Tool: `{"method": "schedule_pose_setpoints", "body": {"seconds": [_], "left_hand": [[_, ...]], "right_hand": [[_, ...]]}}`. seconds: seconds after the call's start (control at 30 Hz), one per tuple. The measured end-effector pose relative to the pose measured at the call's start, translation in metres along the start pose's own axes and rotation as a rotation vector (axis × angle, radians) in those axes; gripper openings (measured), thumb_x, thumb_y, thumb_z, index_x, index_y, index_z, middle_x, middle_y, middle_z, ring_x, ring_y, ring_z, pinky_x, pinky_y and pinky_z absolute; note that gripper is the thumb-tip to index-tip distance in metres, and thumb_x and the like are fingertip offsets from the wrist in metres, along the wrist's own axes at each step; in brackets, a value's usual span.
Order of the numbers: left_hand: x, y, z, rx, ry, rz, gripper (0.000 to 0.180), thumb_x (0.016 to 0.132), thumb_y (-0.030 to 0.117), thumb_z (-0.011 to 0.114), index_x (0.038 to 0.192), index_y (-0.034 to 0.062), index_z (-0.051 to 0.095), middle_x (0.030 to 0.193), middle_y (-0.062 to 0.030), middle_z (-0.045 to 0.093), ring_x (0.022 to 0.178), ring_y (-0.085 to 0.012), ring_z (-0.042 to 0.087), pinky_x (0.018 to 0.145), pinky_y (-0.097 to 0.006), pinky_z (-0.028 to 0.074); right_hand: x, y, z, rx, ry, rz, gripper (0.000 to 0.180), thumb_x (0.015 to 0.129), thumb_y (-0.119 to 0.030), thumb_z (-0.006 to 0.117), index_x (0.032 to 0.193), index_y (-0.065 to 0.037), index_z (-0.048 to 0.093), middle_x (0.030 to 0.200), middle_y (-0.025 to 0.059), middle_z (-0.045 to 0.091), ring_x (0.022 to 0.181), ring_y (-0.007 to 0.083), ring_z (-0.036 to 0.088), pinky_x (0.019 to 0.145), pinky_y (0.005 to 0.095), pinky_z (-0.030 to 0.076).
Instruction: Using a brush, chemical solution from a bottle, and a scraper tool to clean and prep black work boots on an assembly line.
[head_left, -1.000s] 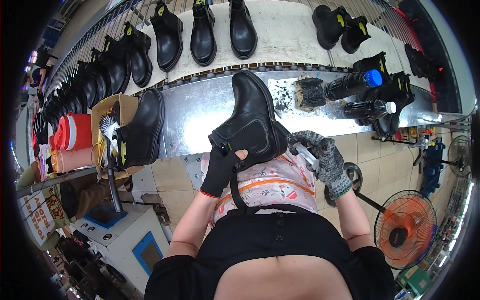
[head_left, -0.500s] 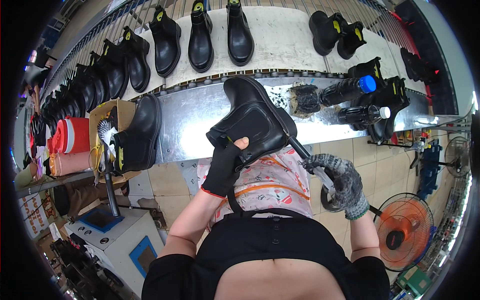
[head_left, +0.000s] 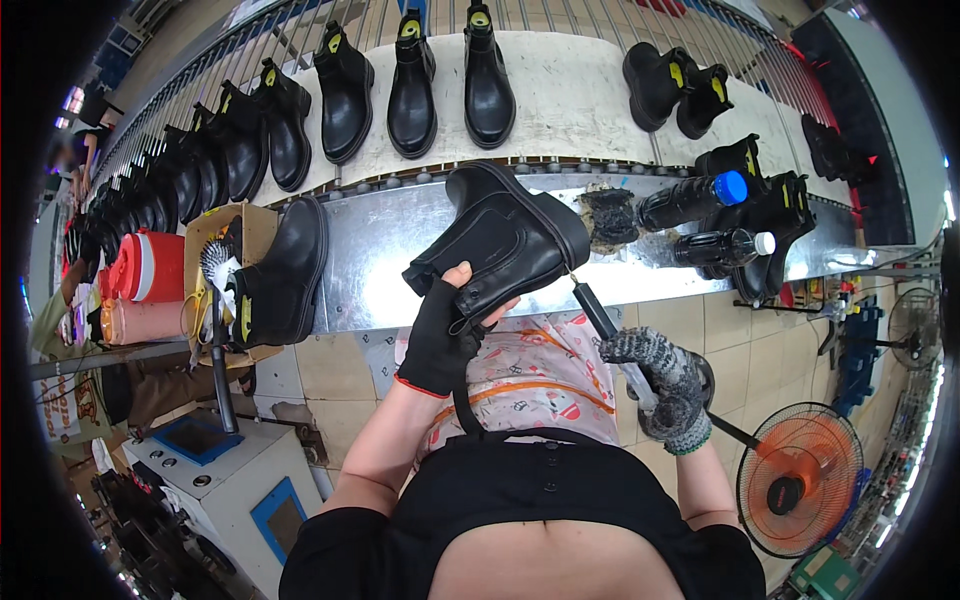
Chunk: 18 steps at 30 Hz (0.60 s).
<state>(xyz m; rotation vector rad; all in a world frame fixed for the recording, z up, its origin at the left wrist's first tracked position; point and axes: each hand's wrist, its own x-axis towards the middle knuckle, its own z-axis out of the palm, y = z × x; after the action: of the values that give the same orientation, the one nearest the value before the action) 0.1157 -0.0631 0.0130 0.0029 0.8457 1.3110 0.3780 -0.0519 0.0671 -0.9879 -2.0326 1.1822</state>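
A black ankle boot (head_left: 500, 230) lies tilted on its side over the front edge of the metal bench. My left hand (head_left: 447, 325), in a black fingerless glove, grips it by the shaft near the top opening. In my right hand (head_left: 665, 385), gloved in grey knit, is a black stick-shaped tool (head_left: 594, 310) with a thin metal tip. That tip points at the sole edge by the heel; whether it touches I cannot tell. Something pale shows under the right fingers, too hidden to name.
Two dark bottles, one with a blue cap (head_left: 731, 187) and one with a white cap (head_left: 764, 244), lie beside a dark sponge-like block (head_left: 608, 216). Rows of boots (head_left: 412, 95) stand behind. To the left is a cardboard box (head_left: 262, 235); a fan (head_left: 800, 480) stands lower right.
The boot has turned slightly in my left hand, its shaft lower. My right hand has shifted a little down and left, and more of the tool's thin metal tip shows.
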Motion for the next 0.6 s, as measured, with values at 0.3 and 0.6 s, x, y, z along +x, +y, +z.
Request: {"method": "schedule_pose_setpoints", "body": {"seconds": [0.3, 0.6], "left_hand": [[-0.006, 0.005, -0.004, -0.19, 0.072, 0.013, 0.045, 0.087, 0.027, 0.057, 0.116, -0.0058, 0.048, 0.105, -0.0206, 0.059, 0.094, -0.0267, 0.063, 0.072, -0.026, 0.058], [-0.034, -0.009, -0.01, 0.381, 0.031, 0.428, 0.052, 0.092, 0.034, 0.051, 0.117, -0.0114, 0.047, 0.111, -0.0237, 0.055, 0.099, -0.024, 0.06, 0.079, -0.025, 0.055]], "right_hand": [[-0.004, -0.003, 0.023, 0.715, 0.359, 0.213, 0.035, 0.08, -0.028, 0.068, 0.101, -0.002, 0.055, 0.093, 0.0168, 0.059, 0.061, 0.0151, 0.057, 0.047, 0.0235, 0.047], [0.029, 0.085, 0.066, 0.364, 0.507, 0.31, 0.026, 0.09, -0.007, 0.048, 0.115, -0.002, 0.051, 0.099, 0.0118, 0.059, 0.075, 0.0177, 0.062, 0.061, 0.0297, 0.054]]}}
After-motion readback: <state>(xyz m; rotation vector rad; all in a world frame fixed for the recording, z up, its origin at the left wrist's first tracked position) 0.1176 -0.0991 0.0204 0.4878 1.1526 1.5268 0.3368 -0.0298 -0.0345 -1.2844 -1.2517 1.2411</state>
